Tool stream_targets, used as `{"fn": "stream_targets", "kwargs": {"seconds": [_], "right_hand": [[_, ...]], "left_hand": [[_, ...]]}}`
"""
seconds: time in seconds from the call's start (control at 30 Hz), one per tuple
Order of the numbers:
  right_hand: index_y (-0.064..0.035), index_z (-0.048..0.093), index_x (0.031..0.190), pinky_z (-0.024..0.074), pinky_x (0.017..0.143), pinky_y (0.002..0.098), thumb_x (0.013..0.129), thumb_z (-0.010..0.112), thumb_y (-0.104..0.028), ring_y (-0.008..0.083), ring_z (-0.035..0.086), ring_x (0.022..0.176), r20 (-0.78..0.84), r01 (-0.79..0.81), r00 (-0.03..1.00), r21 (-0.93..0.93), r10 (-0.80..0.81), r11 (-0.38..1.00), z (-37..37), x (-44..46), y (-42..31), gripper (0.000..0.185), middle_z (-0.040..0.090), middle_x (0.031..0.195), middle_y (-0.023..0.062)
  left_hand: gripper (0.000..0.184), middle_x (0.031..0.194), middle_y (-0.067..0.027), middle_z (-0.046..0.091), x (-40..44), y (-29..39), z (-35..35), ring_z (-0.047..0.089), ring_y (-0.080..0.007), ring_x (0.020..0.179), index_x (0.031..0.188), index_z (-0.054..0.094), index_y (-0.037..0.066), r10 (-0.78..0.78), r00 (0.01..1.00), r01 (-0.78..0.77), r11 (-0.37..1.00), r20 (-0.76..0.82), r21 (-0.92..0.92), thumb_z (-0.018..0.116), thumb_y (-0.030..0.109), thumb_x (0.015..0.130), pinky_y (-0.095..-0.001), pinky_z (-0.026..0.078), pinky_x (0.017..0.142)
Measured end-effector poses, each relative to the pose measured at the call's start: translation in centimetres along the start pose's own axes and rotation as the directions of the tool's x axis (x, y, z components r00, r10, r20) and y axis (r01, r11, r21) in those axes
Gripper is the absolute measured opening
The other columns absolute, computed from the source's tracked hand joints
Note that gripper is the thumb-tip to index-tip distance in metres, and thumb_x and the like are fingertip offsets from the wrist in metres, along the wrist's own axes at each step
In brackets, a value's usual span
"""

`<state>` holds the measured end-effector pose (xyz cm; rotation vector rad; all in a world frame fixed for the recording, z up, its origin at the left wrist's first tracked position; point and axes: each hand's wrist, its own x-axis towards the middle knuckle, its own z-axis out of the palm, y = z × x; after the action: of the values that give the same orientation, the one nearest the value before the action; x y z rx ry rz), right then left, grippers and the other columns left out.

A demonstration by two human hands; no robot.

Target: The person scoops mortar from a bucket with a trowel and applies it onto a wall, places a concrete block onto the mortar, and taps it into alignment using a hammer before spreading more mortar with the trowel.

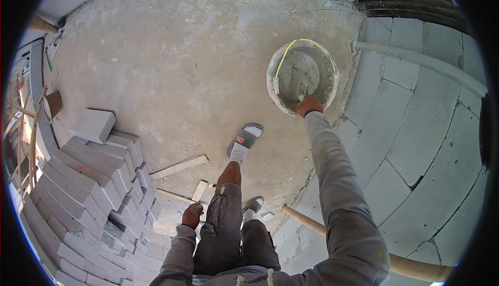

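Mortar bucket [271,73] in action here, a round, splash-caked tub standing on the rough concrete floor [182,62], its yellow handle [296,41] arched over the opening! Inside sits wet grey mortar [301,73], smooth and pasty, a rounded shape showing in the middle. And look at the right hand [310,105], right at the bucket's near rim, fingers curled inward; what they pinch, if anything, I cannot tell. Left hand [192,216], well apart from the bucket and closer to the body, curls loosely beside the thigh; its grip I cannot make out either. Between bucket and body, a dark slide sandal [245,139] carries a red label [239,140], print too small to read, over a white sock [239,153]. Well left of the bucket, pale, sharp-edged blocks [93,177] pile high; right of it, a wall [421,104] of big, matte grey blocks with dark joints. Below the bucket, a smooth, round tan pole [306,221]!
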<state>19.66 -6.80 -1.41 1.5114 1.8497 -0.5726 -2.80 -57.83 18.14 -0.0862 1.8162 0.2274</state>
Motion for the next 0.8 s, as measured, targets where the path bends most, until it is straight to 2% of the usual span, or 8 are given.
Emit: {"fn": "stream_targets", "kwargs": {"seconds": [0.07,0.13,0.17,0.23,0.5,0.53,0.63,0.8], "right_hand": [[-0.0031,0.061,0.104,0.0527,0.071,0.0368,0.073,0.063,-0.029,0.0302,0.065,0.083,-0.022,0.024,1.0,0.074,-0.023,0.997,1.4,-1.1,0.6,0.04,0.066,0.091,0.0177],[-0.0015,0.063,0.095,0.052,0.063,0.0377,0.074,0.059,-0.024,0.0281,0.065,0.068,0.239,-0.199,0.967,0.472,0.092,0.859,1.1,-2.5,1.9,0.032,0.066,0.08,0.0165],[-0.0015,0.063,0.095,0.052,0.063,0.0377,0.074,0.059,-0.024,0.0281,0.065,0.068,0.228,-0.199,0.969,0.481,0.098,0.854,1.0,-3.6,2.6,0.032,0.066,0.08,0.0165],[-0.0007,0.061,0.087,0.0487,0.05,0.0351,0.073,0.063,-0.021,0.0217,0.059,0.052,0.325,-0.321,0.941,0.781,0.09,0.535,1.0,-6.4,4.4,0.025,0.06,0.064,0.0096],[-0.0022,0.057,0.079,0.0432,0.041,0.0308,0.073,0.068,-0.02,0.0148,0.052,0.042,0.261,-0.285,0.959,0.896,0.115,0.34,-0.1,-14.9,6.8,0.022,0.054,0.057,0.0048],[-0.0029,0.058,0.08,0.0419,0.04,0.0302,0.073,0.069,-0.02,0.0147,0.051,0.042,0.255,-0.271,0.963,0.918,0.09,0.291,-0.3,-15.6,6.8,0.021,0.053,0.057,0.0039],[-0.0034,0.058,0.081,0.0405,0.038,0.0294,0.074,0.069,-0.019,0.0147,0.049,0.04,0.209,-0.215,0.976,0.959,0.051,0.186,-0.9,-17.5,6.4,0.021,0.051,0.057,0.0031],[-0.0028,0.059,0.082,0.0409,0.039,0.0291,0.074,0.069,-0.018,0.0147,0.05,0.042,0.071,-0.075,0.996,0.993,0.058,0.086,-4.7,-23.2,5.8,0.021,0.052,0.057,0.0038]], "left_hand": [[0.036,0.088,-0.0135,0.064,0.3,3.1,0.5,0.064,-0.0203,0.077,0.108,0.057,-0.006,0.061,0.998,-0.06,0.995,0.0,-0.076,0.052,0.023,0.088,-0.0299,0.049,0.071],[0.035,0.087,-0.0131,0.064,0.7,6.5,0.4,0.064,-0.0191,0.078,0.109,0.057,-0.006,0.113,0.993,-0.113,0.992,0.01,-0.047,0.052,0.023,0.089,-0.0305,0.049,0.071],[0.035,0.087,-0.013,0.064,1.2,7.4,0.2,0.063,-0.0188,0.078,0.109,0.057,-0.005,0.145,0.989,-0.144,0.987,0.008,-0.069,0.052,0.023,0.09,-0.0304,0.049,0.072],[0.034,0.088,-0.013,0.064,1.1,11.1,-0.3,0.063,-0.0187,0.079,0.109,0.057,-0.005,0.179,0.984,-0.178,0.977,-0.01,-0.119,0.052,0.023,0.09,-0.0303,0.05,0.072],[0.032,0.092,-0.0124,0.064,1.3,14.6,-0.7,0.063,-0.0193,0.083,0.11,0.056,-0.005,0.281,0.959,-0.277,0.954,0.028,-0.117,0.051,0.02,0.091,-0.0293,0.05,0.075],[0.039,0.094,-0.0088,0.064,1.1,14.2,-0.6,0.062,-0.0163,0.082,0.115,0.054,0.0,0.297,0.953,-0.291,0.951,0.052,-0.102,0.05,0.031,0.091,-0.0258,0.041,0.065],[0.04,0.093,-0.0098,0.064,-0.2,14.0,0.0,0.062,-0.016,0.081,0.114,0.054,-0.001,0.336,0.941,-0.332,0.94,0.041,-0.083,0.051,0.031,0.091,-0.0247,0.041,0.063],[0.033,0.091,-0.0104,0.064,-0.7,11.3,-0.2,0.063,-0.0171,0.077,0.108,0.057,-0.003,0.503,0.864,-0.502,0.864,0.032,-0.037,0.052,0.024,0.09,-0.0268,0.049,0.065]]}}
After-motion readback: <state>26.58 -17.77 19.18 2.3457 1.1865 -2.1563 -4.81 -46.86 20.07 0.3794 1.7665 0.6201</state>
